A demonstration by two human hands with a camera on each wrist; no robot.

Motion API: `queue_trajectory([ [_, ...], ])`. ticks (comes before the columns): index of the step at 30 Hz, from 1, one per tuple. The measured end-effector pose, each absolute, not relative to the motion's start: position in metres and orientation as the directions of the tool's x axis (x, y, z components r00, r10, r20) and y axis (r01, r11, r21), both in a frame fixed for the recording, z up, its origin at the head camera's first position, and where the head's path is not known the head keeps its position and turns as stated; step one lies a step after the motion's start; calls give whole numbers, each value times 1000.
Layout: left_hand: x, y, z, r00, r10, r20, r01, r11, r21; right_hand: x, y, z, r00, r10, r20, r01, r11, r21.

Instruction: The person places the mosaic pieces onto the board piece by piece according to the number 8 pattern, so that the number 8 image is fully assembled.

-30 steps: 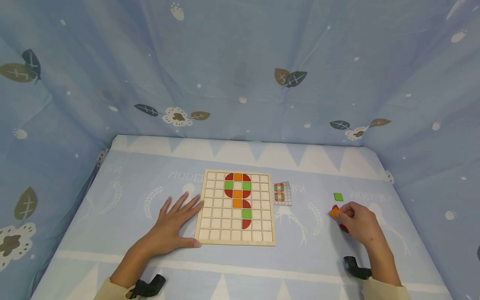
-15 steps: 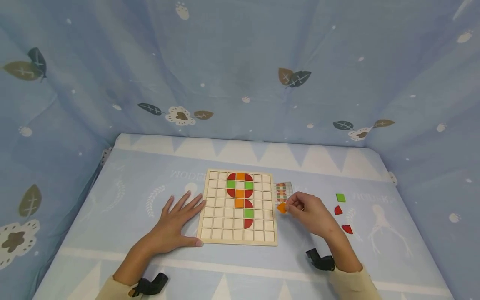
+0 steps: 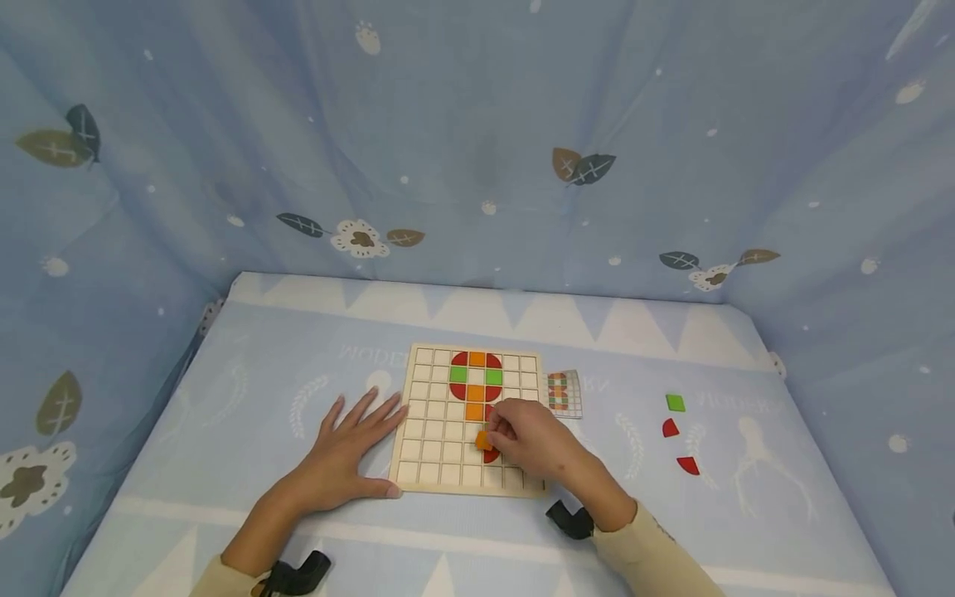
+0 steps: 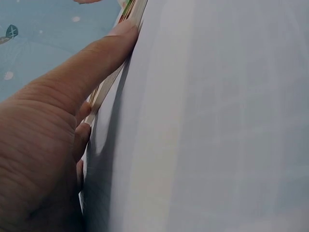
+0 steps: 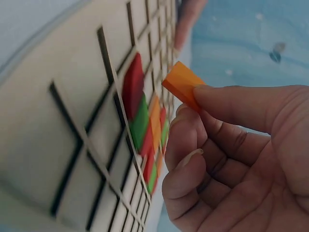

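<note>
A wooden grid board [image 3: 433, 452] lies on the table with red, green and orange tiles set in its middle columns. My left hand [image 3: 336, 456] lies spread along the board's left edge, thumb and fingertips touching the frame. In the left wrist view the thumb [image 4: 91, 63] rests against the board's side. Over the lower middle of the board, my right hand [image 3: 537, 439] pinches an orange square tile [image 5: 182, 84] between thumb and fingers. That tile is held above the grid, tilted, near a red quarter-round tile [image 3: 490, 455]. The right hand hides part of the board's right side.
A small printed pattern card [image 3: 564, 394] lies just right of the board. Farther right are a loose green square tile [image 3: 675, 403] and two red quarter-round tiles, one nearer [image 3: 688, 466]. Patterned fabric [image 3: 477, 149] hangs behind the table.
The right hand has carried the orange tile leftward from the loose pieces at the right, past the card, to above the board. My left hand has stayed at the board's edge.
</note>
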State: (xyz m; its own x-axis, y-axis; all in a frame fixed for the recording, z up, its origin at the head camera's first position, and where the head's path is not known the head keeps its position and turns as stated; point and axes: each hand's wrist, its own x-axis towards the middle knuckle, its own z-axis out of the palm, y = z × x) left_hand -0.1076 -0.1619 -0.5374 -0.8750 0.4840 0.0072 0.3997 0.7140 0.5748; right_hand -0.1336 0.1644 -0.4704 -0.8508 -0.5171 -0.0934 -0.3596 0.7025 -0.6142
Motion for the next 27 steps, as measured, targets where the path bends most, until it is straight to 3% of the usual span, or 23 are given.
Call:
queue_trajectory([
  [9, -107, -162, -538, -874, 485, 4, 404, 723, 560, -137, 145, -485, -802, -585, -123, -442, 718, -538],
  [21, -109, -164, -538, -870, 492, 22, 422, 721, 550, -131, 139, -485, -831, -548, -98, -442, 757, -481],
  [27, -107, -162, -539, -873, 487, 12, 410, 721, 559, -121, 155, -488, -869, -486, -90, -372, 764, -527],
])
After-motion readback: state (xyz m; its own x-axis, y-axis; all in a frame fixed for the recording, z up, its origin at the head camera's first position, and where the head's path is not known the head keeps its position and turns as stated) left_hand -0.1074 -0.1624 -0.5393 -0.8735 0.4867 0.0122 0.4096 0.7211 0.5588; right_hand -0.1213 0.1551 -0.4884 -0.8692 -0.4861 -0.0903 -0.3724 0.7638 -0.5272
